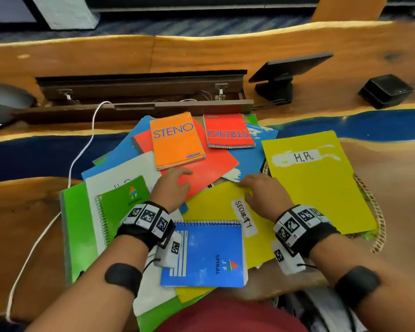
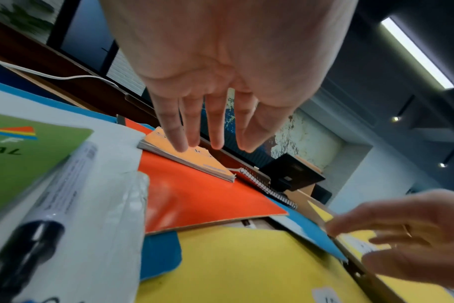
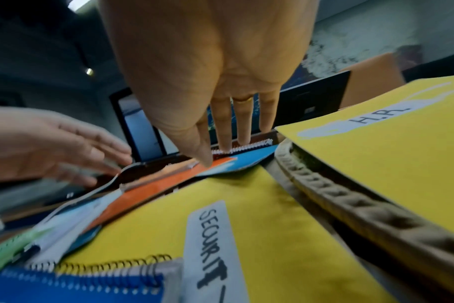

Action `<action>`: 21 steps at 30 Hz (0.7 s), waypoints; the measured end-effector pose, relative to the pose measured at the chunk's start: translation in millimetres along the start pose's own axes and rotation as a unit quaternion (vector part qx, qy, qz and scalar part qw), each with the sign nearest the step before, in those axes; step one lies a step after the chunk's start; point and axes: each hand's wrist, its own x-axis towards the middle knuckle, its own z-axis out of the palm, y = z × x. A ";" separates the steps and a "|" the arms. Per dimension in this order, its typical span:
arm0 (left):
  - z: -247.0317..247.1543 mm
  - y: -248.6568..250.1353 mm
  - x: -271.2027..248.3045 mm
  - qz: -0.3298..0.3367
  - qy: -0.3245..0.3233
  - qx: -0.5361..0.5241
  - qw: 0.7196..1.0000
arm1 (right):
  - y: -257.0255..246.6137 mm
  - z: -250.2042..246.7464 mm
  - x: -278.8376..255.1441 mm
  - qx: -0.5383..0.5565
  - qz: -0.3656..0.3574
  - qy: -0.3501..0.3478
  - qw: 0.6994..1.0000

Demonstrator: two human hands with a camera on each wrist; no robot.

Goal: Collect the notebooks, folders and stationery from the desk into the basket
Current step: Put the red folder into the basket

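- Left hand (image 1: pixel 171 188) hovers flat over the red folder (image 1: pixel 209 167), fingers (image 2: pixel 173 131) straight, holding nothing.
- Right hand (image 1: pixel 265 194) spread over the SECURITY folder (image 1: pixel 216 204), whose long axis runs near-far.
- H.R. folder (image 1: pixel 321 188) lies across the basket (image 1: pixel 377 219), far right.
- Only the left wrist view shows a marker (image 2: pixel 43 205).

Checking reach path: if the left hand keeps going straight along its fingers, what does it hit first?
Probably the orange STENO notebook. The left hand hovers open over the red folder, fingers pointing at the notebook's near edge. Its height above the folder is unclear.
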 end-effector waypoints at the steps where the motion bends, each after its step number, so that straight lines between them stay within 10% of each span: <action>1: 0.5 0.4 1.9 0.000 -0.001 0.005 1.000 | -1.6 3.0 4.8 -0.026 -0.011 0.000 1.000; 21: 34.0 -32.7 31.6 -0.016 -0.099 0.274 0.957 | -11.3 7.8 36.9 -0.072 0.003 -0.108 0.992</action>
